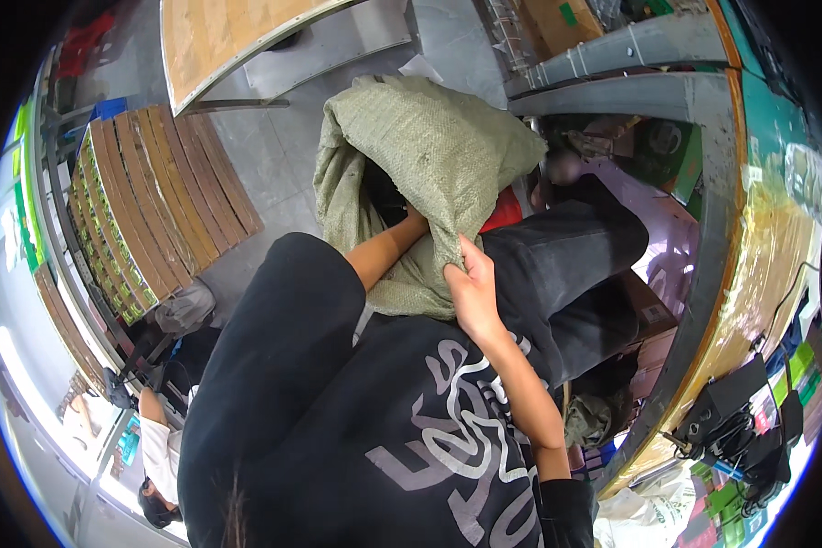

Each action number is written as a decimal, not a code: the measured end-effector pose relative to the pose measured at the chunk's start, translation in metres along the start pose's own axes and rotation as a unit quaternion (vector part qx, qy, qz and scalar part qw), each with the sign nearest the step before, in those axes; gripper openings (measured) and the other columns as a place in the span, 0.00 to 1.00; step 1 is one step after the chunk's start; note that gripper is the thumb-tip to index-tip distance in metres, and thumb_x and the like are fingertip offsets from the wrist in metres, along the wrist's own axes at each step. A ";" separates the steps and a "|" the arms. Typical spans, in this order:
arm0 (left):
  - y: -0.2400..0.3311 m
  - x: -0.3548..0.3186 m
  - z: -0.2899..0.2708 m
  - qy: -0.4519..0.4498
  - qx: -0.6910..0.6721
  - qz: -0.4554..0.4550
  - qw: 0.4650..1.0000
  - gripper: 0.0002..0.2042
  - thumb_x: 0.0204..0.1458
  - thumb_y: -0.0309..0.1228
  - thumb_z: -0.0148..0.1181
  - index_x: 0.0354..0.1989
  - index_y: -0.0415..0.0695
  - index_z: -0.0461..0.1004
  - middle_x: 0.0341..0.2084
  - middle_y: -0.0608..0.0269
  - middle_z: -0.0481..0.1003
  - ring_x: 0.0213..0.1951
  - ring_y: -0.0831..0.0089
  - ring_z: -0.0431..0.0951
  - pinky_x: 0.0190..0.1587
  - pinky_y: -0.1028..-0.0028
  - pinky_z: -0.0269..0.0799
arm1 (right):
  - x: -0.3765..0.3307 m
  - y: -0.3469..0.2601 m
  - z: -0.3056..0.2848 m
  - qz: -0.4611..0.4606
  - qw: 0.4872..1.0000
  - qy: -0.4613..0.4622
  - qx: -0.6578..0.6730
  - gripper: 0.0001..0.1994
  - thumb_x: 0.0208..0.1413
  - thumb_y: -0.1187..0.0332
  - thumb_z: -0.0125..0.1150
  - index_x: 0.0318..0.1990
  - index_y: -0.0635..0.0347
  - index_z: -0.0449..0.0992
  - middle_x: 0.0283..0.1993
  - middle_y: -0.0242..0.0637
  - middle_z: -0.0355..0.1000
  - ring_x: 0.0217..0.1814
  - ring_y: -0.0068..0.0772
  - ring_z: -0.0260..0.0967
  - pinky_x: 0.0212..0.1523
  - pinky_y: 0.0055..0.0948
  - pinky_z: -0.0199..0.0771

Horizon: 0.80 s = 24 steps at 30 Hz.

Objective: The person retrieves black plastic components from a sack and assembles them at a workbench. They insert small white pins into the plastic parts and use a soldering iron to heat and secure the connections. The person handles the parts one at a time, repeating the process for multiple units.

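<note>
A large olive-green woven sack [420, 137] stands between my knees, its mouth gaping toward me and dark inside. My right hand [473, 285] grips the sack's near edge, the cloth bunched between thumb and fingers. Into the opening reaches my left hand [415, 222]; only the wrist and the back part show, and its fingers are hidden in the sack. What lies in there cannot be made out. Something red [502, 212] shows beside the sack, next to my right thigh.
To the left stand stacked brown boards or trays [169, 196]. A wood-topped table [237, 41] is at the far side. On the right runs a workbench with a grey metal frame [717, 228], black cables [749, 438] on it. Another person [160, 457] is at the lower left.
</note>
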<state>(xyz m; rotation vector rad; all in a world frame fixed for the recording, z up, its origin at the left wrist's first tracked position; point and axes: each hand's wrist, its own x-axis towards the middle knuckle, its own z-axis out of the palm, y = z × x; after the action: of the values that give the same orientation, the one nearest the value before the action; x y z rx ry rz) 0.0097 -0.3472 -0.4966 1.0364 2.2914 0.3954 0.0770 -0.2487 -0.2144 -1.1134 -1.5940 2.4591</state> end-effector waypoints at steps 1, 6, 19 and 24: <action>0.003 0.005 0.003 0.004 0.000 0.002 1.000 0.31 0.38 0.47 0.56 0.51 0.45 0.60 0.50 0.52 0.61 0.46 0.58 0.66 0.41 0.60 0.67 | -0.001 0.003 -0.003 0.001 1.000 0.009 0.001 0.21 0.37 0.84 0.37 0.42 0.70 0.66 0.32 0.27 0.65 0.33 0.14 0.57 0.35 0.12 0.57; 0.008 0.020 0.010 0.028 0.004 0.008 1.000 0.31 0.37 0.47 0.56 0.51 0.46 0.60 0.50 0.53 0.61 0.47 0.58 0.66 0.42 0.60 0.66 | -0.008 0.007 -0.014 0.014 1.000 0.010 0.025 0.17 0.38 0.82 0.39 0.41 0.73 0.64 0.32 0.32 0.65 0.34 0.17 0.57 0.37 0.14 0.58; 0.021 0.023 0.012 0.036 0.015 0.026 0.999 0.33 0.33 0.48 0.58 0.51 0.48 0.61 0.49 0.54 0.62 0.47 0.58 0.66 0.44 0.61 0.64 | -0.017 0.008 -0.019 -0.001 0.999 0.045 0.030 0.20 0.38 0.83 0.37 0.44 0.71 0.64 0.33 0.30 0.64 0.35 0.16 0.57 0.38 0.14 0.57; 0.020 0.027 0.012 0.029 0.023 0.031 0.999 0.34 0.32 0.49 0.59 0.51 0.49 0.61 0.49 0.54 0.63 0.47 0.58 0.65 0.45 0.61 0.64 | -0.015 0.005 -0.023 -0.001 0.997 0.060 0.054 0.20 0.38 0.83 0.38 0.43 0.71 0.65 0.31 0.28 0.64 0.33 0.15 0.56 0.36 0.13 0.57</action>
<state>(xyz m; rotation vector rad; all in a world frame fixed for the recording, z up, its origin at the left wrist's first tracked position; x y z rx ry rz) 0.0148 -0.3141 -0.5071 1.1361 2.3343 0.4044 0.1025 -0.2379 -0.2154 -1.2173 -1.4123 2.3938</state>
